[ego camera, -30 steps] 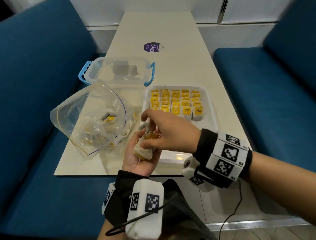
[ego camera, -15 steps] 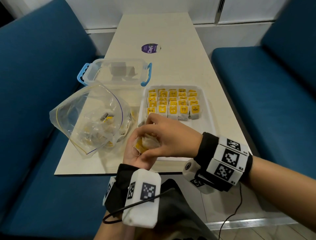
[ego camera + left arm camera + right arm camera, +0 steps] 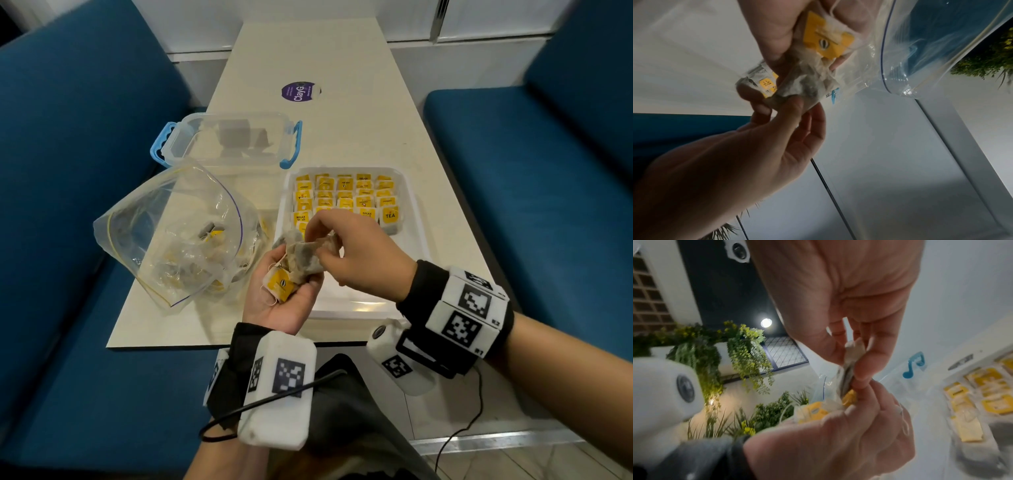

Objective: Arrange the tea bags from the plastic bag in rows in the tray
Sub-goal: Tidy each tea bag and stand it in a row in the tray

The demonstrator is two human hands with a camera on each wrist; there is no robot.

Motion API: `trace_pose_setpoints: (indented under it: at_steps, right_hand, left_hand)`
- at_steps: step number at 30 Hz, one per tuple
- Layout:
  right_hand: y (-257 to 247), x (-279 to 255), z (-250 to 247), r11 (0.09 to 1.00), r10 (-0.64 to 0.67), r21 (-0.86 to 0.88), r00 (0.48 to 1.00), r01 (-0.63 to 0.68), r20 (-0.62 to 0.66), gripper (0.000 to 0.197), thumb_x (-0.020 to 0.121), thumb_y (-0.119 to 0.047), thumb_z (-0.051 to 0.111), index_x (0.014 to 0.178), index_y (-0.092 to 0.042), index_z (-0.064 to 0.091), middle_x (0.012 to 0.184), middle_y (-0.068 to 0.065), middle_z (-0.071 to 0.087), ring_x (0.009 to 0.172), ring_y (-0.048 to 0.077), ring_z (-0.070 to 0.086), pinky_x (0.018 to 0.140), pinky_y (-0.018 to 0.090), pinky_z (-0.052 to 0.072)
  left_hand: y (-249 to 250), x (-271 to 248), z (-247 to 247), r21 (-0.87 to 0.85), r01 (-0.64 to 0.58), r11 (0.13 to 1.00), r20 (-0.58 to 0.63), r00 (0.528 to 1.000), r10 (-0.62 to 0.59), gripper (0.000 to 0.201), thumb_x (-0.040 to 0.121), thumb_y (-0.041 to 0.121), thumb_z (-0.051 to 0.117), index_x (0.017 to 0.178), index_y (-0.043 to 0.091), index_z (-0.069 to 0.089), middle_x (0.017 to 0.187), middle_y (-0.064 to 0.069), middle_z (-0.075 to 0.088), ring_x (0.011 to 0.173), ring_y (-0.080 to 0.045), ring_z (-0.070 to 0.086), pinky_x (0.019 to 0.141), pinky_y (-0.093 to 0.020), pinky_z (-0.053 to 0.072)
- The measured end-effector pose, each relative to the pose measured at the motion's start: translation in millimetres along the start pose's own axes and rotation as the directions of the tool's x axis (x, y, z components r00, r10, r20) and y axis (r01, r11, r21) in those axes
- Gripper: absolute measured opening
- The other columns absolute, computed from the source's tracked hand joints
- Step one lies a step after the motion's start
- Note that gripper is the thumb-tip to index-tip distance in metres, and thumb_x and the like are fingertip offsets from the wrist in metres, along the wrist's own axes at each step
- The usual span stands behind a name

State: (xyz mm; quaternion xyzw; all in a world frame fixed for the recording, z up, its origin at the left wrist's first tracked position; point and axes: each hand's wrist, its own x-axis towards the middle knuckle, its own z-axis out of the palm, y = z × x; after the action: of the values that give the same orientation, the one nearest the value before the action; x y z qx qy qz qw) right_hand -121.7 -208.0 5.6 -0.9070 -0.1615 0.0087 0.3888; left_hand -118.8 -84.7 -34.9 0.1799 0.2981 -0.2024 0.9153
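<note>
My left hand point(image 3: 294, 274) lies palm up at the table's near edge and cups a small bunch of tea bags point(image 3: 303, 262); one yellow tag point(image 3: 281, 287) lies on the palm. My right hand point(image 3: 320, 245) reaches over from the right and pinches one tea bag point(image 3: 849, 368) of the bunch between thumb and fingers. The white tray point(image 3: 416, 219) behind the hands holds several rows of yellow-tagged tea bags point(image 3: 346, 197); its near half shows bare. The clear plastic bag point(image 3: 178, 236), to the left, lies open with several tea bags inside.
A clear lidded box point(image 3: 227, 144) with blue handles stands behind the plastic bag. A purple sticker point(image 3: 298, 91) sits further back on the white table point(image 3: 359, 137). Blue benches point(image 3: 534, 192) flank the table on both sides.
Both hands have shifted slightly toward the tray. The right hand has drawn one tea bag up out of the bunch, and a yellow tag now shows on the left palm.
</note>
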Motion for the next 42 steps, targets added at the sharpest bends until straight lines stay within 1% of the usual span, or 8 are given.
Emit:
trace_pose_setpoints:
  at_steps: [3,6,12,15,20,26,32,42]
  right_hand:
    - [-2,0,-2,0.992,0.05,0.107,0.995,-0.059,0.085,0.033,0.079,0.003,0.049,0.107,-0.014,0.055,0.087,-0.002,0.05,0.068,0.011,0.051,0.055,0.014,0.049]
    - [0,1,0,1.0,-0.003,-0.007,0.988,0.004,0.152,0.034,0.079,-0.004,0.056,0.112,-0.015,0.057,0.096,-0.001,0.053,0.085,0.011,0.047,0.07,0.009,0.035]
    - [4,3,4,1.0,-0.003,0.019,0.995,0.001,0.102,0.021,0.085,-0.014,0.061,0.106,-0.01,0.062,0.098,0.007,0.059,0.083,0.013,0.048,0.067,0.016,0.035]
    - [5,5,2,0.965,0.095,0.237,0.992,-0.113,0.084,0.014,0.087,-0.009,0.058,0.1,-0.01,0.056,0.097,0.007,0.058,0.086,0.027,0.061,0.071,0.028,0.054]
    - [7,10,-3,0.883,0.132,0.451,0.991,-0.129,0.026,0.021,0.085,-0.001,0.058,0.097,-0.018,0.052,0.089,-0.011,0.053,0.092,0.032,0.058,0.072,0.046,0.057]
    - [13,17,-3,0.863,0.195,0.484,0.979,-0.145,-0.054,0.013,0.084,-0.002,0.061,0.088,-0.014,0.061,0.092,0.01,0.061,0.076,0.019,0.06,0.066,0.039,0.058]
    - [19,25,-4,0.846,0.275,0.504,0.952,-0.171,-0.138,0.024,0.08,-0.007,0.067,0.083,-0.024,0.051,0.077,-0.002,0.058,0.078,0.034,0.062,0.066,0.048,0.056]
    - [15,26,-15,0.684,0.281,0.699,0.96,-0.209,0.013,0.019,0.091,-0.002,0.052,0.085,-0.019,0.049,0.079,0.005,0.06,0.058,0.012,0.062,0.059,0.029,0.057]
  left_hand:
    - [-1,1,0,0.034,0.007,0.999,0.019,1.0,-0.007,0.026,0.091,0.018,0.05,0.08,0.001,0.065,0.074,-0.015,0.069,0.075,-0.024,0.065,0.074,-0.029,0.055]
    - [0,4,-2,0.053,-0.014,0.998,0.031,0.999,0.012,0.039,0.093,0.019,0.048,0.067,0.001,0.07,0.069,-0.013,0.068,0.063,-0.022,0.068,0.061,-0.031,0.056]
    - [1,6,-5,0.078,-0.065,0.995,0.051,0.997,0.061,0.032,0.094,0.018,0.043,0.079,0.003,0.068,0.072,-0.011,0.068,0.072,-0.018,0.066,0.07,-0.024,0.054]
    - [3,6,-3,0.072,-0.032,0.997,0.036,0.999,0.029,0.029,0.095,0.021,0.045,0.086,0.0,0.063,0.076,-0.016,0.069,0.071,-0.023,0.069,0.067,-0.031,0.057]
    - [5,8,-4,0.01,-0.028,1.0,0.089,0.996,0.027,0.042,0.085,0.019,0.051,0.123,0.002,0.056,0.127,-0.017,0.059,0.125,-0.025,0.05,0.11,-0.036,0.036]
    - [0,12,-4,0.0,-0.005,1.0,0.059,0.998,0.005,0.018,0.084,0.017,0.053,0.089,0.003,0.063,0.08,-0.012,0.068,0.077,-0.02,0.06,0.062,-0.024,0.054]
    - [0,10,-5,-0.09,0.058,0.994,0.075,0.996,-0.051,0.023,0.071,0.014,0.057,0.087,-0.002,0.063,0.08,-0.014,0.063,0.071,-0.018,0.054,0.067,-0.02,0.049]
    - [0,8,-3,-0.159,0.101,0.982,0.063,0.994,-0.092,0.019,0.073,0.012,0.058,0.079,-0.006,0.062,0.074,-0.015,0.059,0.064,-0.02,0.056,0.053,-0.023,0.052]
